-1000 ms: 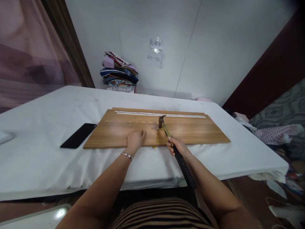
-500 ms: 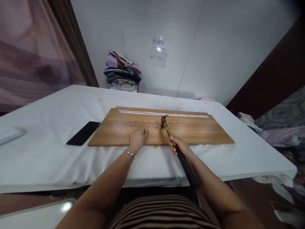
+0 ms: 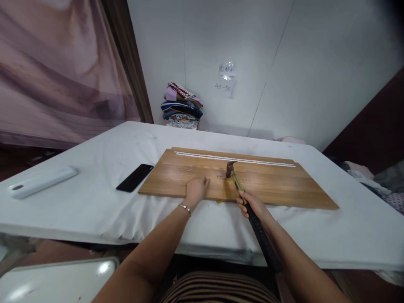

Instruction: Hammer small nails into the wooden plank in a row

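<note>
At left, white object (image 3: 44, 181) now whole, right hand (image 3: 253, 205) round hammer (image 3: 262, 240), left grip (image 3: 196, 190) unclear

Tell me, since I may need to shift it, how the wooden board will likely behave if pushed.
The wooden board looks stiff, its edges straight without sag. Lying broad and flat, it probably won't roll or tip. Pushing could ruck up the white tablecloth beneath, which shows wrinkles.
</note>
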A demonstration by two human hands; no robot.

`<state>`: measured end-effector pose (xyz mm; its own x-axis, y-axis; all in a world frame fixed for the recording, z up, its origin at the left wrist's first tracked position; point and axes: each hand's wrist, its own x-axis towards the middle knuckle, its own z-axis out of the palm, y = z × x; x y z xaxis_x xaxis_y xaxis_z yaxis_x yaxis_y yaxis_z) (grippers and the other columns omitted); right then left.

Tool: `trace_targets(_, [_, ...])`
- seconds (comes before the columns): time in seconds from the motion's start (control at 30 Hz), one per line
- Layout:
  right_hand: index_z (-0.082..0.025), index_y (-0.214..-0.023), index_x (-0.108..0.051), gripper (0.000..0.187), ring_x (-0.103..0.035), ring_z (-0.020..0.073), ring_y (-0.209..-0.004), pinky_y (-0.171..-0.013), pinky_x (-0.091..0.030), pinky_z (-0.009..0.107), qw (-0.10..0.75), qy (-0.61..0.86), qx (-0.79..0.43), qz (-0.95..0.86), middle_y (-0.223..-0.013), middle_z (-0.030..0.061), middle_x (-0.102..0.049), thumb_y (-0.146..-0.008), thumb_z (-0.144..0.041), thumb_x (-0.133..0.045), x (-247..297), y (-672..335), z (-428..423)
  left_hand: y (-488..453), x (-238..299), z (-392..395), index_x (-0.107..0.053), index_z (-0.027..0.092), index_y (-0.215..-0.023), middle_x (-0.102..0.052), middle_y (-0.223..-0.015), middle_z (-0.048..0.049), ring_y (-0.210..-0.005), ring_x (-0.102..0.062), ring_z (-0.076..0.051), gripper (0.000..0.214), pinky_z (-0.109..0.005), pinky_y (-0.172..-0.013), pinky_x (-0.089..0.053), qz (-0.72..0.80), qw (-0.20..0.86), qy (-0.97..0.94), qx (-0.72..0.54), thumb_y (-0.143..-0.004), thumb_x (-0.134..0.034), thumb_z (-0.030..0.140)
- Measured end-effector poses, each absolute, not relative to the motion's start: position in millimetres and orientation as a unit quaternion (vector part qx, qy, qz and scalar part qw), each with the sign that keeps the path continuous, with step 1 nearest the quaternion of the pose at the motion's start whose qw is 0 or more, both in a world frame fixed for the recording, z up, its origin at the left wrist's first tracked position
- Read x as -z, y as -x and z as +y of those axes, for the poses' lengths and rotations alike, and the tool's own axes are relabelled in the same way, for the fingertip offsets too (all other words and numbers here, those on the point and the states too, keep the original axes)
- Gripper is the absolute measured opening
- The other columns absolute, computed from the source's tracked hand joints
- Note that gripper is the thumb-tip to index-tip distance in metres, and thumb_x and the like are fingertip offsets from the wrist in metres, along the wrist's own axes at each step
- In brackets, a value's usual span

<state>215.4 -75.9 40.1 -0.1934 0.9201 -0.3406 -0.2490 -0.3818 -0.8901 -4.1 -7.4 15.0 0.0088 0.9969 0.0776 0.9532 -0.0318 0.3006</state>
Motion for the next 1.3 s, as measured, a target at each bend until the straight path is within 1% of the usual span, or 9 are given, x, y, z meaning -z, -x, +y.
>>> trace_targets(0.2, [-0.023,-0.086,-0.045,0.038,-0.036,0.0044,-0.035,-0.028,-0.030,0.016,0.429,0.470,-0.680,-0.364,-0.058,-0.0096,-0.046,-0.070,-0.044,-0.072,-40,-217,-76,4,-16,-7,-0.068,0.019,-0.095,-0.073,-0.096,-0.0112,-0.091,-0.067,-0.021,0.037,-0.029,-0.075,-0.045,0.690,0.082,-0.707,-0.132,-0.097,-0.038,0.040])
trace_targets(0.37, [-0.023,-0.091,-0.049,0.037,-0.036,0.0041,-0.036,-0.030,-0.030,0.015,0.432,0.466,-0.681,-0.365,-0.058,-0.0098,-0.046,-0.070,-0.043,-0.072,-45,-216,-76,5,-15,-6,-0.067,0.019,-0.093,-0.073,-0.096,-0.0117,-0.092,-0.067,-0.022,0.036,-0.030,-0.074,-0.044,0.687,0.076,-0.711,-0.131,-0.097,-0.039,0.039])
trace_targets(0.57, [-0.024,-0.095,-0.048,0.040,-0.036,0.0052,-0.035,-0.029,-0.028,0.016,0.434,0.468,-0.682,-0.356,-0.056,-0.0108,-0.045,-0.069,-0.043,-0.071,-44,-215,-72,4,-21,-7,-0.068,0.018,-0.093,-0.073,-0.097,-0.0126,-0.091,-0.067,-0.024,0.039,-0.031,-0.073,-0.044,0.686,0.083,-0.712,-0.124,-0.097,-0.037,0.041])
trace_targets(0.8, [-0.023,-0.085,-0.043,0.041,-0.036,0.0046,-0.035,-0.029,-0.028,0.016,0.448,0.455,-0.676,-0.367,-0.056,-0.0112,-0.045,-0.068,-0.045,-0.072,-47,-214,-71,3,-24,-9,-0.067,0.019,-0.093,-0.073,-0.096,-0.0116,-0.091,-0.067,-0.024,0.039,-0.031,-0.074,-0.043,0.689,0.086,-0.709,-0.123,-0.097,-0.036,0.041])
trace_targets(0.97, [-0.023,-0.084,-0.043,0.039,-0.037,0.0047,-0.036,-0.029,-0.030,0.017,0.425,0.464,-0.681,-0.375,-0.057,-0.0106,-0.046,-0.068,-0.045,-0.071,-46,-213,-71,3,-22,-8,-0.067,0.019,-0.092,-0.073,-0.097,-0.0114,-0.092,-0.067,-0.023,0.039,-0.030,-0.074,-0.043,0.686,0.083,-0.711,-0.128,-0.097,-0.036,0.042])
trace_targets(1.03, [-0.023,-0.085,-0.044,0.038,-0.037,0.0045,-0.035,-0.029,-0.031,0.016,0.425,0.468,-0.680,-0.372,-0.057,-0.0106,-0.046,-0.069,-0.044,-0.071,-45,-214,-72,3,-21,-7,-0.067,0.018,-0.091,-0.073,-0.098,-0.0122,-0.092,-0.067,-0.023,0.039,-0.031,-0.074,-0.043,0.686,0.083,-0.711,-0.130,-0.097,-0.036,0.041])
trace_targets(1.2, [-0.023,-0.095,-0.048,0.037,-0.037,0.0047,-0.035,-0.029,-0.030,0.016,0.432,0.464,-0.682,-0.365,-0.057,-0.0110,-0.046,-0.071,-0.042,-0.070,-44,-214,-71,4,-20,-6,-0.067,0.018,-0.091,-0.073,-0.098,-0.0125,-0.092,-0.067,-0.023,0.039,-0.031,-0.075,-0.043,0.684,0.087,-0.712,-0.131,-0.097,-0.036,0.041])
trace_targets(1.3, [-0.023,-0.093,-0.048,0.035,-0.038,0.0047,-0.035,-0.030,-0.031,0.016,0.432,0.470,-0.679,-0.363,-0.058,-0.0103,-0.047,-0.073,-0.041,-0.069,-45,-214,-71,4,-21,-7,-0.067,0.018,-0.093,-0.073,-0.097,-0.0122,-0.093,-0.067,-0.023,0.038,-0.030,-0.075,-0.044,0.683,0.083,-0.714,-0.129,-0.097,-0.036,0.040])
